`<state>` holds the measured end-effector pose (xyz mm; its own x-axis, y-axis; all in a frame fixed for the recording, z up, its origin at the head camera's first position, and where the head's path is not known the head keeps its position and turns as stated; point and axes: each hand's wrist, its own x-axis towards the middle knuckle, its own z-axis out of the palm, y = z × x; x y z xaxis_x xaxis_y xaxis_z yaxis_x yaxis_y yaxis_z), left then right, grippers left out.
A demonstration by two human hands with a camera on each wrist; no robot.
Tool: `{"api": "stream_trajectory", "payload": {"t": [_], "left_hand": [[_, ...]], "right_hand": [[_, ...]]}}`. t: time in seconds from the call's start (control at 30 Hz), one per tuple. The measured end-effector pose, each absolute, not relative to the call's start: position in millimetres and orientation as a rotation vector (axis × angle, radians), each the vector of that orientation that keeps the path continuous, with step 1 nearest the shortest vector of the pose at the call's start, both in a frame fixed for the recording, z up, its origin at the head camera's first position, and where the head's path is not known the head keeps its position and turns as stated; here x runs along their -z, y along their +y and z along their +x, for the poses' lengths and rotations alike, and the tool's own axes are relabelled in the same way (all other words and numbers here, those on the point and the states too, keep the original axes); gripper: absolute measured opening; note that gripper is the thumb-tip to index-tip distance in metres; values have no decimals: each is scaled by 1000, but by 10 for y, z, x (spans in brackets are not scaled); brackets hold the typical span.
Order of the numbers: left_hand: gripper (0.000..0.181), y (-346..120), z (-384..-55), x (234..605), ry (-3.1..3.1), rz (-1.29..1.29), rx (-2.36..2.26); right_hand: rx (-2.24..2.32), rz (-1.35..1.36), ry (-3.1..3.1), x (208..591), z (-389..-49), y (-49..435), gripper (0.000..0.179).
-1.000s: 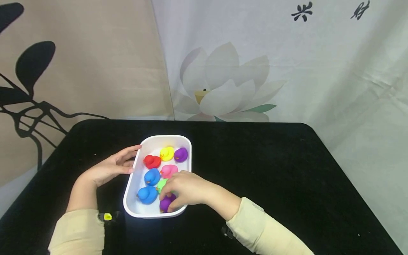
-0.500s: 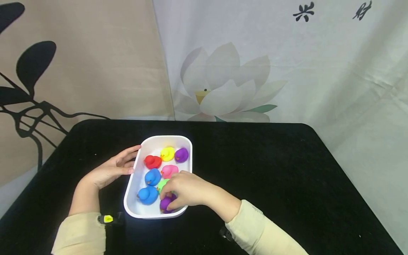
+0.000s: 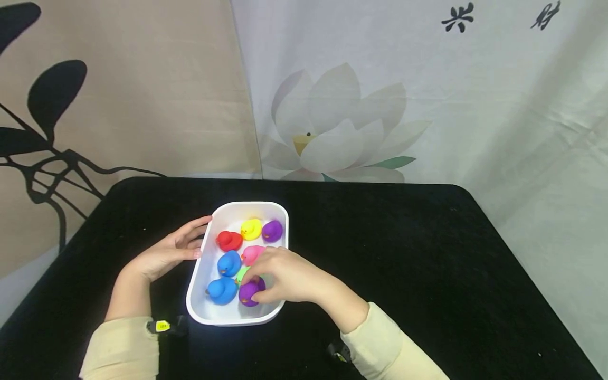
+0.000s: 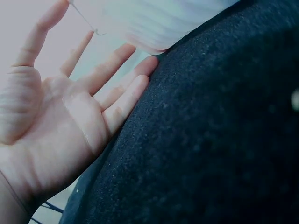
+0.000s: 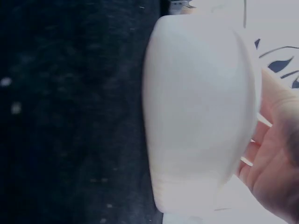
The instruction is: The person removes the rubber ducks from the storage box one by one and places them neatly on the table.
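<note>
A white tray on the black table holds several small rubber ducks. My right hand reaches over its right wall and pinches a purple duck between thumb and fingers. A green duck just behind is partly hidden by those fingers. My left hand has its fingers and thumb extended, fingertips right at the tray's left rim. In the left wrist view this hand shows its palm with the fingers spread. The right wrist view has the tray's outer wall in front, hiding the held duck.
Also in the tray are two blue ducks, one in front and one behind, a pink duck, a red duck, a yellow duck and another purple duck. A printed cloth hangs behind the table.
My right hand and the purple duck it pinches have shifted slightly up and away from the tray's front wall. The left hand stays at the left rim.
</note>
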<state>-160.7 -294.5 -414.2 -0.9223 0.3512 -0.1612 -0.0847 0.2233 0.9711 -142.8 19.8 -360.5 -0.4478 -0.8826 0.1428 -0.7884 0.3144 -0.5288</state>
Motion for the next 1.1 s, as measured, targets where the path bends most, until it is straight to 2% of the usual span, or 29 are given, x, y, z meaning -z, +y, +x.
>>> {"api": "stream_trajectory", "payload": {"t": [0.63,1.1], "left_hand": [[77,-2924,-1634,4211,2165,320,-1786],[78,-2919,-1636,4240,2155,292,-1810]], "right_hand": [[1267,-1401,2504,3359,-1535,625,32],[1197,-1224,2657,3346,-1858,1024,28]]}}
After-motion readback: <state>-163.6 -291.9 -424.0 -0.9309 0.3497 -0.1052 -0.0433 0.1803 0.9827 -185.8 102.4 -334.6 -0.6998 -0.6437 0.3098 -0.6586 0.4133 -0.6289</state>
